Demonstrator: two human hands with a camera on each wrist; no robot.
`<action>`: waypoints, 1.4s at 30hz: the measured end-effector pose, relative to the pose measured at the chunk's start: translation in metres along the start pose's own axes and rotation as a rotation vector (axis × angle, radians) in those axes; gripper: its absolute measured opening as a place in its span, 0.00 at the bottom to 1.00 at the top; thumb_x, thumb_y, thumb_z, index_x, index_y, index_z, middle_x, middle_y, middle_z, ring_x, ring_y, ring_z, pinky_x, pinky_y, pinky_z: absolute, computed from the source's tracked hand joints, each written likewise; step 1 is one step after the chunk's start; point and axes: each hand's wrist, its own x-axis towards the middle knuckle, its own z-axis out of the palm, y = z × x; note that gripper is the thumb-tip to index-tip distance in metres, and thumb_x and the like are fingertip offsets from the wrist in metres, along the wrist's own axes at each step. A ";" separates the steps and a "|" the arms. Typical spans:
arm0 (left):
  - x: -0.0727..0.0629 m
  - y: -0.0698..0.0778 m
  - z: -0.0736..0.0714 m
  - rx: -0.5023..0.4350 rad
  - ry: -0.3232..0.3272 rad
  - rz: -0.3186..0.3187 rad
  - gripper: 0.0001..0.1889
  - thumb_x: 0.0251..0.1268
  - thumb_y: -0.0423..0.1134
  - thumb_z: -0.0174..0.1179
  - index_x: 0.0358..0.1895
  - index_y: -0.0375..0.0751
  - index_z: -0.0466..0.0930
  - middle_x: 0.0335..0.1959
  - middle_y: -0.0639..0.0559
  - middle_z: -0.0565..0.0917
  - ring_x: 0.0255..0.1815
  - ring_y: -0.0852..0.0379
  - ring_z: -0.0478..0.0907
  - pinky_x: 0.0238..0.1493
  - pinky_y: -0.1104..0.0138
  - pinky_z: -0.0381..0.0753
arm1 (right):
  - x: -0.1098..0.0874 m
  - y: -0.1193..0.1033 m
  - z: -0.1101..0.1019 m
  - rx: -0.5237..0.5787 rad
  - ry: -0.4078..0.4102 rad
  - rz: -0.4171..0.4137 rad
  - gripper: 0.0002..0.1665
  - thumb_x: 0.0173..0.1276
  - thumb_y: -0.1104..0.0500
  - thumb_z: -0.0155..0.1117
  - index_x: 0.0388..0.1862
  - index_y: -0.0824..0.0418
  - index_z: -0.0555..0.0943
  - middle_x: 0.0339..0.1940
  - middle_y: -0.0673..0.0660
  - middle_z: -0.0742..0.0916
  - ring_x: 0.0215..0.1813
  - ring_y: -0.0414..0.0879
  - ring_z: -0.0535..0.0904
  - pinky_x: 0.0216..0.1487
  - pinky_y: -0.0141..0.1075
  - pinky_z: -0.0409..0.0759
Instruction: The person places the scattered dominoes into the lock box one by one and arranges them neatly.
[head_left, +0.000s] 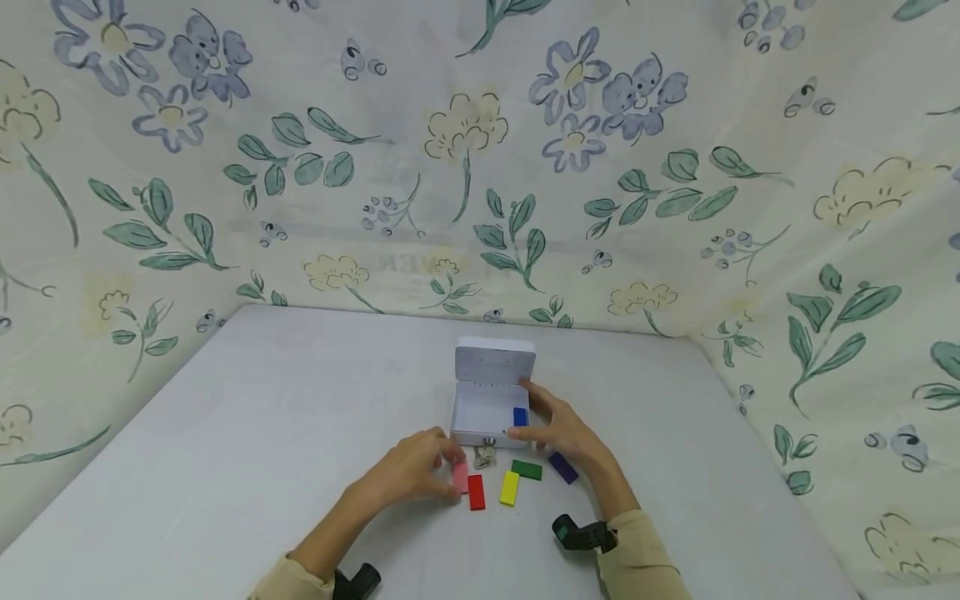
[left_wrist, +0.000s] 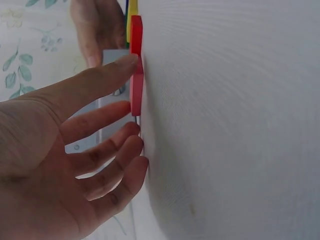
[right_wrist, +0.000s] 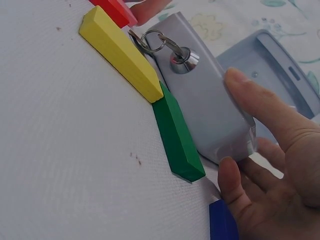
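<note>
A small grey metal cash box [head_left: 468, 439] stands with its lid [head_left: 495, 365] raised, keys [right_wrist: 170, 45] hanging from its front lock. Inside its right end is a blue block [head_left: 520, 416]. My right hand [head_left: 566, 432] holds the box's right side, thumb on the front rim, other fingers round the corner. At the box's front left, my left hand [head_left: 408, 468] has thumb and index fingertip at the two ends of a pink block [left_wrist: 136, 92], which lies flat. The remaining left fingers are loosely bent beside it. A red block [head_left: 477, 492] lies against the pink one.
In front of the box lie a yellow block [head_left: 509, 488] and a green block [head_left: 527, 471], their ends close together. A dark blue block [head_left: 562, 468] lies below my right hand. Floral cloth [head_left: 465, 217] walls surround the white table [head_left: 300, 383] at the back and sides.
</note>
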 end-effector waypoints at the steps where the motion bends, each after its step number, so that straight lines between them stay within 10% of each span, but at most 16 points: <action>1: 0.000 -0.001 0.000 0.004 0.000 0.002 0.20 0.44 0.41 0.78 0.44 0.44 0.86 0.40 0.53 0.82 0.40 0.56 0.76 0.38 0.66 0.78 | 0.000 0.000 0.000 0.002 0.001 0.002 0.57 0.55 0.49 0.77 0.79 0.44 0.56 0.79 0.61 0.62 0.78 0.60 0.59 0.37 0.38 0.78; 42: 0.001 0.002 -0.002 0.034 -0.007 0.016 0.20 0.50 0.41 0.74 0.48 0.42 0.84 0.38 0.53 0.82 0.39 0.56 0.75 0.36 0.66 0.78 | 0.001 0.005 -0.001 -0.003 -0.010 -0.001 0.58 0.54 0.48 0.78 0.79 0.46 0.55 0.79 0.62 0.61 0.79 0.60 0.56 0.34 0.36 0.78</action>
